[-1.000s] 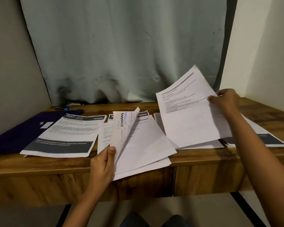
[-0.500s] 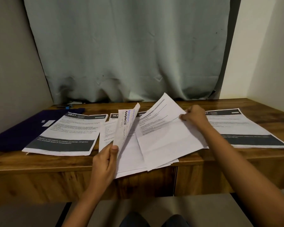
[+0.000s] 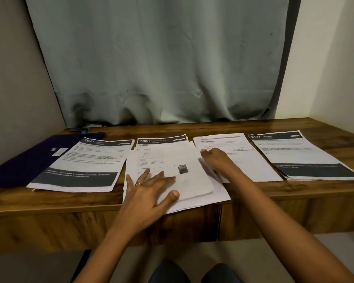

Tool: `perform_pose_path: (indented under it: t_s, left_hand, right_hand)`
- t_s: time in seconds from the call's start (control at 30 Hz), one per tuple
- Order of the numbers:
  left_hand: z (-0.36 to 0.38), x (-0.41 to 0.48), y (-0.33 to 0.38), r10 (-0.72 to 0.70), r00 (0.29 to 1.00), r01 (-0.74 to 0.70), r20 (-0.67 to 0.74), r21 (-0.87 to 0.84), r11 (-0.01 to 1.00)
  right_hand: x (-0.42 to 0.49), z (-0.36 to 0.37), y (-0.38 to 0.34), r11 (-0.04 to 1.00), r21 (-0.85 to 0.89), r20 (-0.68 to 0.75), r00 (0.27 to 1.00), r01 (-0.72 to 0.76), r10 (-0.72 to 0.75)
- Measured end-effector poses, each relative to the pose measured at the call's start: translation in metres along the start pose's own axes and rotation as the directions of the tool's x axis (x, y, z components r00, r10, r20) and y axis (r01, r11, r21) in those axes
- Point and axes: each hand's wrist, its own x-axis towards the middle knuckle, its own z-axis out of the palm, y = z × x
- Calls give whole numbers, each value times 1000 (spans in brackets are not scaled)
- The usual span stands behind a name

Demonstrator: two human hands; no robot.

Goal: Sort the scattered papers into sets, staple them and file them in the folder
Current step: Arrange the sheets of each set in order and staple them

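- Pressing flat, my left grip (image 3: 151, 186) spreads open on the paper pile (image 3: 192, 180) at mid-frame.
- Right grip (image 3: 215, 160) curls at its right edge; holding anything, I cannot tell.
- Light, floppy, slippery sheets: I'd pinch a corner.

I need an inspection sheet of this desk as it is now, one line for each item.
Surface: wooden desk, papers over most of it.
Job's things: 2641 stack, 3638 stack, plain-text stack, 2437 stack in a row; purple folder far left; small blue thing at back left, maybe the stapler.
Clutter: nothing seen.
Grips: left hand flat on the 3638 stack; right hand curled on the plain-text stack, hold unclear.
Cables: nothing seen.
Surroundings: grey curtain behind, walls beside.
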Motion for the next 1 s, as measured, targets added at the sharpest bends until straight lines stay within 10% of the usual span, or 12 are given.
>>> perform_pose_path:
  t_s: [0.23, 1.0]
  left_hand:
    - [-18, 7, -1, -554, 831, 553, 51, -193, 811]
    - [-49, 24, 2, -664, 723, 686, 191, -311, 657]
  right_hand:
    - [-6, 3, -6, 977, -206, 67, 997, 50, -37]
    - [-29, 22, -28, 981, -195, 62, 998, 0, 12]
